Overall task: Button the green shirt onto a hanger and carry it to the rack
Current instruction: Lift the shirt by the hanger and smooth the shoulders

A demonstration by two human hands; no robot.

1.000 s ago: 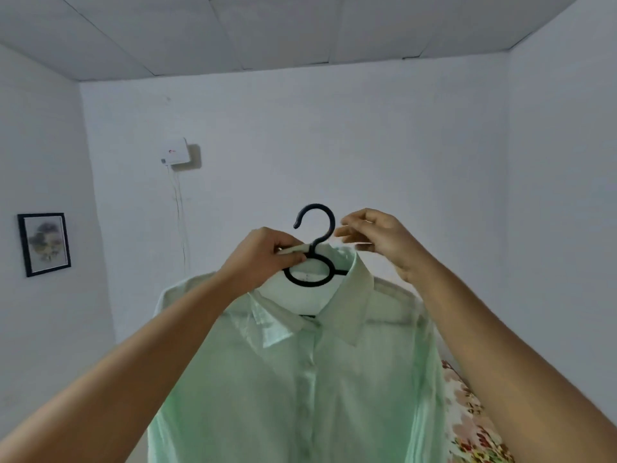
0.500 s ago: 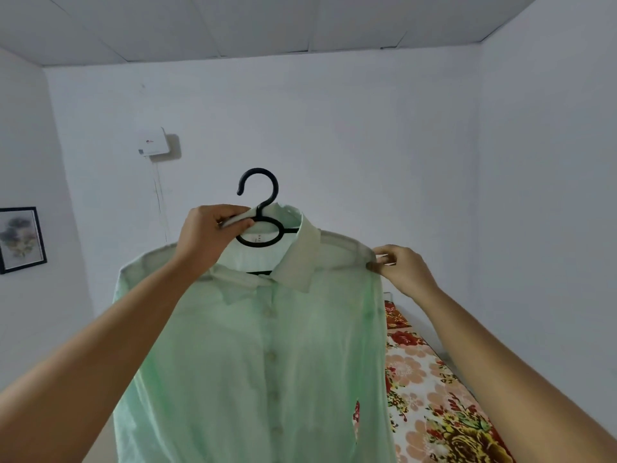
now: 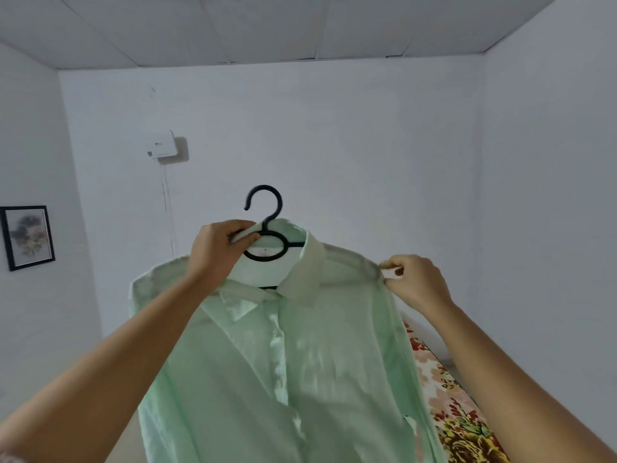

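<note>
A pale green shirt (image 3: 300, 369) hangs in front of me on a black hanger (image 3: 267, 225), its front closed down the placket and its collar folded. The hanger's hook sticks up above the collar. My left hand (image 3: 217, 252) grips the hanger's neck together with the left side of the collar and holds the shirt up at chest height. My right hand (image 3: 414, 282) pinches the fabric at the shirt's right shoulder seam. No rack is in view.
White walls enclose the room ahead and at both sides. A white wall box (image 3: 162, 145) with a cord hangs on the far wall. A framed picture (image 3: 28, 237) is on the left wall. A floral bedspread (image 3: 457, 406) lies low at the right.
My right hand left the collar by the hook and went down-right to the shirt's shoulder, where it stays pinched. The shirt hangs flatter now. My left hand kept its grip.
</note>
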